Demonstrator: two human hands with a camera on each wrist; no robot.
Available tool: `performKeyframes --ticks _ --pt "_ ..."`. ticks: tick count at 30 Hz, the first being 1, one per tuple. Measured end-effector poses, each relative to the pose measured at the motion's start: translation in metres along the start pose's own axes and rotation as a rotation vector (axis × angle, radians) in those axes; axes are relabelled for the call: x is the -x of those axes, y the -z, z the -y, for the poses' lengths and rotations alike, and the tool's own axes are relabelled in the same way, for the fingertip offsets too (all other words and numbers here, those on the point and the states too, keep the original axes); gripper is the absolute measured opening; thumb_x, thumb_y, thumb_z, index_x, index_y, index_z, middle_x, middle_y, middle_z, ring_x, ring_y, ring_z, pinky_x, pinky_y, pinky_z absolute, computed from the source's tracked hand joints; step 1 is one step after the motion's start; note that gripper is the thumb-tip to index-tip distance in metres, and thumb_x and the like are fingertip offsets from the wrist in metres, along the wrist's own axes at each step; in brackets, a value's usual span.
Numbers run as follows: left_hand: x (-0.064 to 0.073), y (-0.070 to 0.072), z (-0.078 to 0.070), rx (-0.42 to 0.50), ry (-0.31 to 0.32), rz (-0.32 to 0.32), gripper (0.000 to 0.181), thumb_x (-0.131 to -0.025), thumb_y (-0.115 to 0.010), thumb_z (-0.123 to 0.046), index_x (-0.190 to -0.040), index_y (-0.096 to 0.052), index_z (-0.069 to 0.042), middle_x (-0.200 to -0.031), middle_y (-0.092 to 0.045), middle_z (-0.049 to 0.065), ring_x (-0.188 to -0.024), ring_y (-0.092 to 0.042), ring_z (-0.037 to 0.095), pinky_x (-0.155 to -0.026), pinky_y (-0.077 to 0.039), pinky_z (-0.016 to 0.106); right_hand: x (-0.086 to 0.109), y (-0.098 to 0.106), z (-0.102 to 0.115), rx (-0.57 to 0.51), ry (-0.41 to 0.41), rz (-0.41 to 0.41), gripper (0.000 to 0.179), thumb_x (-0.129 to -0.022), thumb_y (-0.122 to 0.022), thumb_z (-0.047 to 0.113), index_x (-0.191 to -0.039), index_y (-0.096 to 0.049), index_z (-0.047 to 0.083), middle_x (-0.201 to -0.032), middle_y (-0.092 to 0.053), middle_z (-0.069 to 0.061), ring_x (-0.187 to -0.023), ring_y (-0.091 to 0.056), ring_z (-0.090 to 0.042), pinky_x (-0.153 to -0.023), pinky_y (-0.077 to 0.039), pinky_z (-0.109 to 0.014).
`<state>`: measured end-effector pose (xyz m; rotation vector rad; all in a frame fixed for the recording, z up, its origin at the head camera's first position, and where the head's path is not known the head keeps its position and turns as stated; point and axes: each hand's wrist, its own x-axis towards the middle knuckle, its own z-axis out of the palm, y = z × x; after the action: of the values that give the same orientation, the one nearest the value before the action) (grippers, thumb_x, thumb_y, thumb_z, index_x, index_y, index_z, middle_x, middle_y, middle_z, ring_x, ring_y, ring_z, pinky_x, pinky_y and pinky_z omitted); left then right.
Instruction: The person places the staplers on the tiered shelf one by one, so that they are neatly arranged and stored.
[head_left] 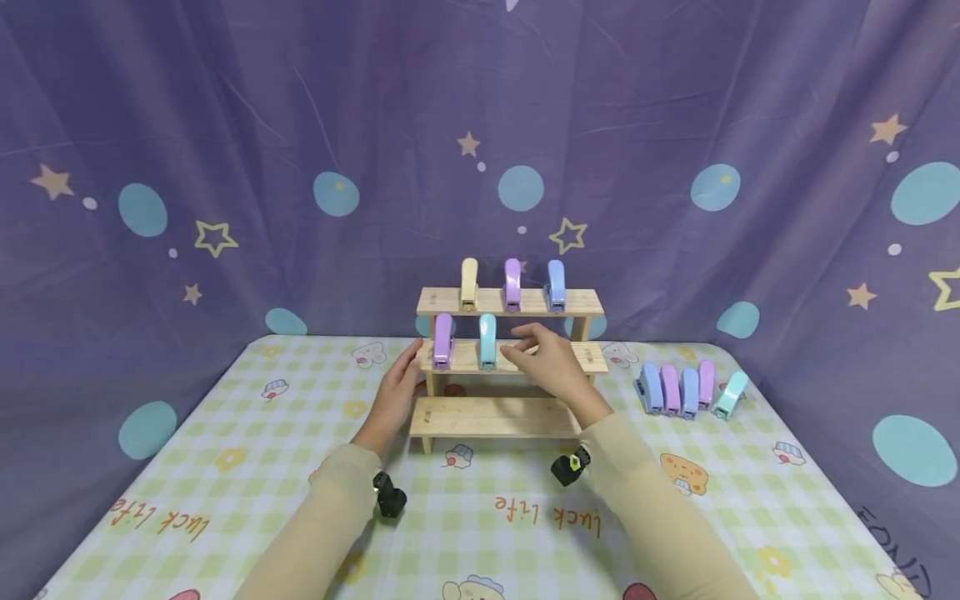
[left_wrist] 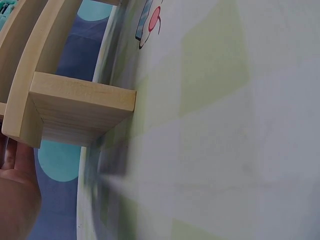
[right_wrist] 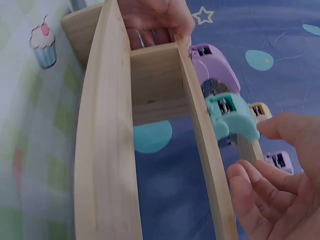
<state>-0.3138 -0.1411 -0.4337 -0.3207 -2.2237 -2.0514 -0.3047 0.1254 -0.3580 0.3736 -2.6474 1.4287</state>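
A teal stapler (head_left: 488, 342) stands on the middle tier of a three-step wooden stand (head_left: 495, 417), with a purple stapler (head_left: 443, 342) to its left. My right hand (head_left: 551, 360) is just right of the teal stapler, thumb and fingers loosely bent with nothing between them. In the right wrist view a gap shows between those fingers (right_wrist: 250, 182) and the teal stapler (right_wrist: 232, 115). At the stand's left end, my left hand (head_left: 395, 392) rests its extended fingers against the middle tier. The left wrist view catches only part of that hand (left_wrist: 17, 185), beside the board's end.
On the top tier stand a yellow stapler (head_left: 468, 285), a purple one (head_left: 512, 285) and a blue one (head_left: 556, 286). Several more staplers (head_left: 670, 390) are grouped on the checked tablecloth (head_left: 270, 467) right of the stand. A purple curtain (head_left: 405, 100) hangs behind the table.
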Motion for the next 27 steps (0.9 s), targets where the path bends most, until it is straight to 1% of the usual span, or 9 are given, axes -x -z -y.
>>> performKeyframes --ticks 4,8,10,18,22,27 --pt "0.001 0.0 0.0 0.009 -0.013 -0.002 0.05 -0.112 -0.034 -0.027 -0.16 -0.028 -0.016 -0.162 -0.028 0.007 -0.141 -0.038 0.03 -0.113 -0.039 0.046 0.005 0.009 -0.008 0.019 0.008 -0.009 0.042 -0.097 -0.069 0.033 -0.131 -0.062 0.01 -0.105 -0.068 -0.006 -0.077 -0.068 -0.018 -0.057 -0.058 -0.032" --pt "0.0 -0.001 0.0 0.01 -0.019 -0.002 0.049 -0.112 -0.034 -0.026 -0.16 -0.028 -0.016 -0.162 -0.028 0.007 -0.141 -0.038 0.029 -0.113 -0.04 0.045 0.01 0.02 -0.016 0.042 0.03 -0.035 0.039 -0.096 -0.069 0.03 -0.129 -0.063 0.009 -0.104 -0.069 -0.007 -0.083 -0.069 -0.02 -0.059 -0.059 -0.032" --pt "0.0 -0.001 -0.001 0.01 -0.017 -0.004 0.049 -0.112 -0.034 -0.026 -0.16 -0.028 -0.016 -0.162 -0.028 0.007 -0.141 -0.039 0.029 -0.113 -0.04 0.045 0.013 0.027 -0.02 0.053 0.035 -0.05 0.038 -0.096 -0.069 0.029 -0.129 -0.064 0.009 -0.103 -0.07 -0.007 -0.083 -0.069 -0.021 -0.06 -0.059 -0.032" --pt "0.0 -0.001 -0.001 0.009 -0.012 -0.006 0.049 -0.112 -0.033 -0.026 -0.16 -0.028 -0.016 -0.162 -0.028 0.006 -0.142 -0.038 0.029 -0.113 -0.039 0.045 0.025 0.054 -0.038 0.111 0.025 -0.077 0.04 -0.098 -0.067 0.03 -0.13 -0.063 0.007 -0.105 -0.07 -0.008 -0.091 -0.069 -0.025 -0.065 -0.058 -0.033" --pt "0.0 -0.001 -0.001 0.018 -0.017 -0.002 0.049 -0.112 -0.034 -0.026 -0.159 -0.028 -0.016 -0.162 -0.028 0.006 -0.142 -0.038 0.028 -0.113 -0.039 0.046 0.031 0.067 -0.048 0.126 0.012 -0.086 0.041 -0.099 -0.065 0.03 -0.131 -0.062 0.005 -0.107 -0.069 -0.011 -0.091 -0.069 -0.027 -0.062 -0.059 -0.033" --pt "0.001 -0.001 -0.002 0.021 -0.005 -0.005 0.05 -0.112 -0.035 -0.027 -0.16 -0.028 -0.017 -0.163 -0.028 0.005 -0.142 -0.037 0.027 -0.114 -0.038 0.047 0.038 0.082 -0.059 0.135 -0.011 -0.108 0.04 -0.099 -0.064 0.029 -0.132 -0.062 0.005 -0.11 -0.068 -0.014 -0.089 -0.067 -0.027 -0.058 -0.059 -0.032"
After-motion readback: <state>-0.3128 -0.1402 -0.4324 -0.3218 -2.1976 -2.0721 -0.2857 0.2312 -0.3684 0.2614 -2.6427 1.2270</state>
